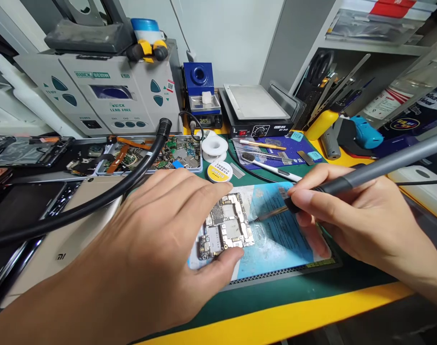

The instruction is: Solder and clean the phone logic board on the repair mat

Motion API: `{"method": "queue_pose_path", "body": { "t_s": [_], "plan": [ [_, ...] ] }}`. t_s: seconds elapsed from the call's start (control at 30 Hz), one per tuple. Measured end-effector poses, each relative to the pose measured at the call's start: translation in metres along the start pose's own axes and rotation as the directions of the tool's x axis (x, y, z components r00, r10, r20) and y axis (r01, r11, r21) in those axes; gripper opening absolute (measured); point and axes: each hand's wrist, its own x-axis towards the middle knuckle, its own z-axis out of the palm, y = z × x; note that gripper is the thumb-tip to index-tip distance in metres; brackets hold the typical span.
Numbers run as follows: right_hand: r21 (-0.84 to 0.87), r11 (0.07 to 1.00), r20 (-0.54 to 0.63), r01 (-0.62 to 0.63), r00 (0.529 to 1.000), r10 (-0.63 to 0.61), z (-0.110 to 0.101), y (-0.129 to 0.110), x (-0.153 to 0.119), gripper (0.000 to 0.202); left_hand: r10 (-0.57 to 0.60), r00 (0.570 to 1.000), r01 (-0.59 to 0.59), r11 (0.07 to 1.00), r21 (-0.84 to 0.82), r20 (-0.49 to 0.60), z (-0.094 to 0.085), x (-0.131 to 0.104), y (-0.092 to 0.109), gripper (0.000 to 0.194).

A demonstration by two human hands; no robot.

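My left hand steadies a phone circuit board, fingers along its far edge and thumb at its near edge. Part of the board is hidden under the hand. My right hand grips a soldering iron like a pen. The iron's thin tip points left and meets, or nearly meets, the right edge of the board; contact is too small to tell. Beneath the board lies a worn blue and white sheet on a green mat.
Behind the hands are a solder spool, a round tin and a brush. A black hose crosses at left over a gold phone back. A hot-air station, soldering station and heating plate line the back.
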Motion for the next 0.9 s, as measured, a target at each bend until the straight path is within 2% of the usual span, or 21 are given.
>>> {"method": "queue_pose_path", "body": {
  "t_s": [0.13,0.23,0.47,0.6,0.67,0.73,0.83,0.9],
  "plan": [
    [0.009,1.000,0.080,-0.027,0.996,0.026,-0.005,0.001,-0.004,0.016,-0.008,1.000,0.008,1.000,-0.019,-0.002,0.001,0.001,0.002,0.039],
    [-0.005,1.000,0.117,-0.022,0.993,0.022,-0.006,0.000,-0.006,0.014,-0.021,1.000,0.021,1.000,-0.015,0.004,0.002,0.001,0.004,0.038],
    [-0.065,0.998,0.127,0.003,0.992,0.005,-0.004,-0.005,-0.006,0.015,-0.038,0.999,0.038,0.999,-0.012,0.001,0.003,0.000,0.008,0.028],
    [-0.064,0.998,0.112,0.012,0.994,-0.004,-0.005,-0.004,-0.008,0.014,-0.025,1.000,0.025,1.000,0.016,-0.017,0.003,-0.001,0.011,0.032],
    [-0.074,0.994,0.078,0.077,0.994,-0.071,-0.004,-0.004,-0.012,0.010,-0.013,0.999,0.014,0.999,0.033,-0.030,0.002,-0.002,0.011,0.033],
    [-0.159,0.967,0.042,0.201,0.980,-0.197,-0.003,-0.004,-0.015,0.009,-0.003,0.999,0.006,0.998,0.067,-0.045,0.002,-0.003,0.012,0.034],
    [-0.299,0.875,0.026,0.380,0.920,-0.391,-0.005,-0.002,-0.021,0.013,0.029,0.998,-0.020,0.989,0.144,-0.064,0.000,-0.003,0.012,0.036],
    [-0.297,0.849,0.067,0.438,0.896,-0.439,-0.007,0.001,-0.025,0.018,0.061,0.995,-0.046,0.982,0.184,-0.075,-0.001,-0.002,0.012,0.036]
  ]
}}
